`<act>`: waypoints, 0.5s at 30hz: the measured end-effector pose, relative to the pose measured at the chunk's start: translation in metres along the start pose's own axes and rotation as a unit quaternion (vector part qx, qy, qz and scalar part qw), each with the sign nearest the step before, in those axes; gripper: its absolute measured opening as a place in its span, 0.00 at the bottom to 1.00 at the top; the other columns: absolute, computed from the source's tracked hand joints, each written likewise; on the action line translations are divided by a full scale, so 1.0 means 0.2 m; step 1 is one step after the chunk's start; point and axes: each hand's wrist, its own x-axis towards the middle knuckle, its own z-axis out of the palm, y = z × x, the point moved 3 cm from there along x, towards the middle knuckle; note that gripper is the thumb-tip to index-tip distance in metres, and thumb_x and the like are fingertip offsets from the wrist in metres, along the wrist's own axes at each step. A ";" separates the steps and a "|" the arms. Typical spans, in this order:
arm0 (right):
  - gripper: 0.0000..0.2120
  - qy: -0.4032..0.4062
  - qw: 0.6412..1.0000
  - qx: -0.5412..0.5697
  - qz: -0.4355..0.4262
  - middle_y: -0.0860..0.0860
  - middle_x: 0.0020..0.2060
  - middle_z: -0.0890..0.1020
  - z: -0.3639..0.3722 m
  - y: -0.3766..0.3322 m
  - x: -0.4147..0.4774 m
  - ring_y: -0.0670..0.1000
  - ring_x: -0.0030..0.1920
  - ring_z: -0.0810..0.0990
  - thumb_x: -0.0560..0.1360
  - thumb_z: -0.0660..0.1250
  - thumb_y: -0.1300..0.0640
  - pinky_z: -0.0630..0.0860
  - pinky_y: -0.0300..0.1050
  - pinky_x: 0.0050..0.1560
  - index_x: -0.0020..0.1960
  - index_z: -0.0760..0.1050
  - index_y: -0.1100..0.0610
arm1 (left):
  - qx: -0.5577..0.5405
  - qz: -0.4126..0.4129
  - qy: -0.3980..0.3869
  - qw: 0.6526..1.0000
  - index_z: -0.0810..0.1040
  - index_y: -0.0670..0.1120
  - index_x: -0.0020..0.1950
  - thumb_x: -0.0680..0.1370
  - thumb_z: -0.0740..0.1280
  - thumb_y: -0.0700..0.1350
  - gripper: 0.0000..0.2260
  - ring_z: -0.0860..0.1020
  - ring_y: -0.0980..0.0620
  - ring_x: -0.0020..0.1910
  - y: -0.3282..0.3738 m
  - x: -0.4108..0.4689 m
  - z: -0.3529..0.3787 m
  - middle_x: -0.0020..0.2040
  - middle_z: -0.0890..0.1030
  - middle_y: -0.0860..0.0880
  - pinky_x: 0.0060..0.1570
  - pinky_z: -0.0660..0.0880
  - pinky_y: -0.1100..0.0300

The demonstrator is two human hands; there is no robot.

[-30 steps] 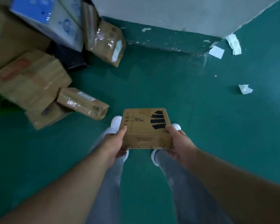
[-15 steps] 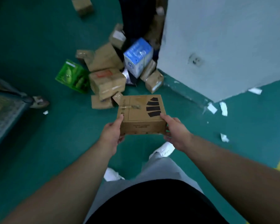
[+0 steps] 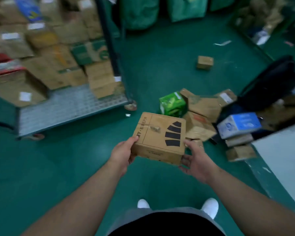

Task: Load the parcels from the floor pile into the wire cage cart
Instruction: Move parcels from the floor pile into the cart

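Person is standing on the green floor [image 3: 58, 167], both arms out, with one cardboard box [image 3: 158, 138] held between the hands at about waist height, off the ground. The box is brown, with four black bars printed on top and a strip of tape across the lid.

Left hand [image 3: 122, 155]: wrapped on the box's near-left corner, thumb lying on the top edge; the other fingers go under it, out of sight.
Right hand [image 3: 197, 163]: cupped round the near-right corner, thumb up against the side, fingers curled below.

The cart [image 3: 66, 106] is ahead and to the left, well apart from the box. It has a mesh deck, a dark corner post [image 3: 109, 40] and a wheel [image 3: 130, 106] at the near corner. It is already stacked high with brown boxes towards the back, while the front strip of the deck is bare. That side of the view is blurred, so no labels are readable.

The floor pile [image 3: 203, 106] is just beyond the held box, to the right: brown boxes tumbled together, a green pack [image 3: 172, 103] at its left edge, a blue-and-white carton [image 3: 238, 124] at its right on top of two flat brown ones. A black bag [image 3: 271, 86] slumps behind the pile. One small box [image 3: 205, 62] sits alone further out. Green sacks [image 3: 140, 11] line the far side. White shoes [image 3: 209, 206] show at the bottom.
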 end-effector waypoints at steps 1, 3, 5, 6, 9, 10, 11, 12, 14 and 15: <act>0.20 -0.009 1.000 0.000 0.001 0.55 0.58 0.82 0.17 -0.04 0.04 0.56 0.58 0.80 0.76 0.67 0.37 0.74 0.52 0.55 0.64 0.77 0.43 | -0.021 0.005 0.017 1.000 0.80 0.47 0.51 0.76 0.74 0.54 0.12 0.73 0.52 0.37 0.08 0.03 -0.17 0.43 0.76 0.49 0.31 0.69 0.62; 0.22 -0.013 1.000 -0.001 -0.008 0.54 0.61 0.82 0.42 -0.11 0.12 0.56 0.62 0.79 0.76 0.66 0.34 0.74 0.53 0.56 0.67 0.74 0.39 | -0.059 -0.006 0.038 0.998 0.81 0.48 0.49 0.75 0.74 0.54 0.11 0.71 0.52 0.36 0.21 0.06 -0.42 0.41 0.74 0.49 0.31 0.67 0.62; 0.21 -0.015 1.000 -0.018 -0.009 0.53 0.61 0.82 0.60 -0.18 0.18 0.54 0.62 0.79 0.77 0.65 0.35 0.74 0.53 0.56 0.66 0.75 0.42 | -0.086 -0.009 0.044 0.995 0.81 0.47 0.49 0.75 0.74 0.53 0.11 0.69 0.53 0.35 0.32 0.09 -0.59 0.40 0.73 0.49 0.31 0.67 0.62; 0.21 -0.025 0.999 -0.035 -0.005 0.53 0.60 0.81 0.72 -0.22 0.21 0.53 0.61 0.79 0.77 0.65 0.36 0.73 0.52 0.55 0.64 0.77 0.46 | -0.100 -0.012 0.044 0.994 0.81 0.46 0.49 0.75 0.74 0.53 0.11 0.68 0.53 0.35 0.37 0.12 -0.67 0.40 0.72 0.49 0.32 0.67 0.61; 0.23 -0.039 0.996 -0.082 0.012 0.56 0.55 0.80 0.97 -0.33 0.35 0.55 0.54 0.77 0.77 0.67 0.38 0.74 0.49 0.51 0.62 0.80 0.54 | -0.140 -0.011 0.057 0.989 0.82 0.46 0.51 0.75 0.74 0.56 0.15 0.70 0.52 0.37 0.52 0.23 -0.81 0.39 0.75 0.48 0.35 0.70 0.59; 0.23 -0.039 0.995 -0.095 0.008 0.57 0.56 0.81 1.07 -0.40 0.40 0.56 0.55 0.78 0.77 0.68 0.39 0.75 0.49 0.51 0.62 0.80 0.55 | -0.165 -0.005 0.060 0.984 0.83 0.46 0.52 0.75 0.74 0.58 0.16 0.73 0.51 0.38 0.60 0.27 -0.84 0.40 0.78 0.48 0.37 0.72 0.59; 0.21 -0.038 0.994 -0.106 0.001 0.58 0.58 0.81 1.15 -0.45 0.46 0.57 0.56 0.79 0.77 0.69 0.40 0.75 0.50 0.53 0.62 0.80 0.53 | -0.194 0.007 0.060 0.979 0.83 0.46 0.54 0.76 0.73 0.59 0.17 0.76 0.51 0.39 0.66 0.31 -0.85 0.41 0.81 0.48 0.39 0.75 0.58; 0.20 -0.046 0.993 -0.109 -0.010 0.58 0.60 0.81 1.25 -0.53 0.53 0.57 0.56 0.80 0.76 0.69 0.40 0.76 0.50 0.53 0.62 0.80 0.52 | -0.221 0.022 0.059 0.973 0.83 0.47 0.55 0.76 0.72 0.60 0.17 0.79 0.50 0.40 0.74 0.36 -0.86 0.42 0.84 0.47 0.41 0.77 0.56; 0.18 -0.062 0.992 -0.112 -0.023 0.57 0.62 0.81 1.44 -0.68 0.66 0.58 0.56 0.81 0.77 0.69 0.41 0.77 0.48 0.50 0.61 0.80 0.49 | -0.246 0.038 0.046 0.967 0.81 0.49 0.60 0.78 0.70 0.61 0.18 0.82 0.49 0.47 0.88 0.44 -0.88 0.49 0.86 0.47 0.45 0.78 0.54; 0.18 -0.069 0.990 -0.119 -0.027 0.57 0.62 0.81 1.52 -0.75 0.73 0.58 0.55 0.81 0.77 0.69 0.41 0.77 0.47 0.48 0.63 0.79 0.49 | -0.245 0.040 0.043 0.968 0.80 0.50 0.62 0.77 0.70 0.61 0.20 0.83 0.47 0.51 0.94 0.48 -0.90 0.53 0.86 0.46 0.48 0.79 0.53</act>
